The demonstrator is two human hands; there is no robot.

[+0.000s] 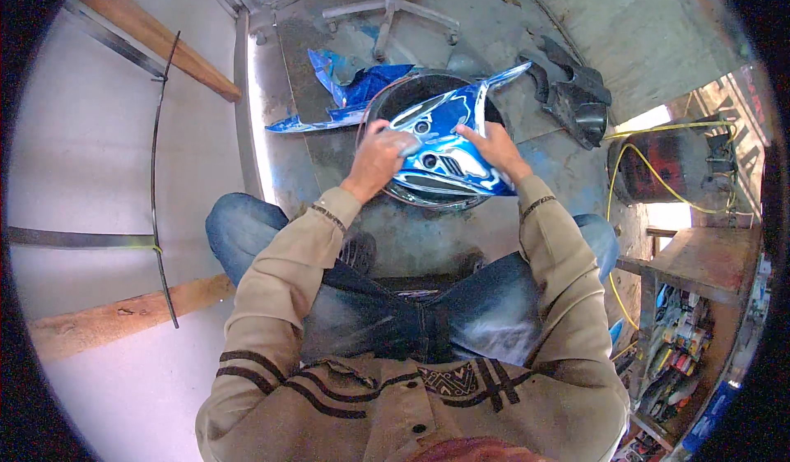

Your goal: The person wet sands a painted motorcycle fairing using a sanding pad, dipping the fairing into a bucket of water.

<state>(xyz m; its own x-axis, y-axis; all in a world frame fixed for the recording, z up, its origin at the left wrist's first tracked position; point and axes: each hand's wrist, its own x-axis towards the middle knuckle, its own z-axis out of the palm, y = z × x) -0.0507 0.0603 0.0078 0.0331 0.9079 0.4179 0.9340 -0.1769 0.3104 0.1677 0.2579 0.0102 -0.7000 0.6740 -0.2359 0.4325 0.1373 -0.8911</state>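
Note:
A glossy blue and white plastic fairing panel (448, 137), with round holes and a slotted vent, lies tilted over a round dark tub (395, 195) between my knees. My right hand (496, 151) grips the panel's right side, its thumb on the top face and its other fingers mostly hidden. At the left side, my left hand (380, 159) rests closed on the panel's surface. Something small and greyish shows under its fingers, too blurred to name. Just left of the tub, more blue fairing pieces (354, 92) lie on the floor.
Black plastic parts (574, 100) lie on the floor at the right. Beyond the tub stands a wheeled chair base (392, 5). A yellow hose (658, 184) loops over a dark red machine (666, 164); below it, a wooden shelf (708, 260) holds assorted items. A pale wall (197, 149) bounds the left.

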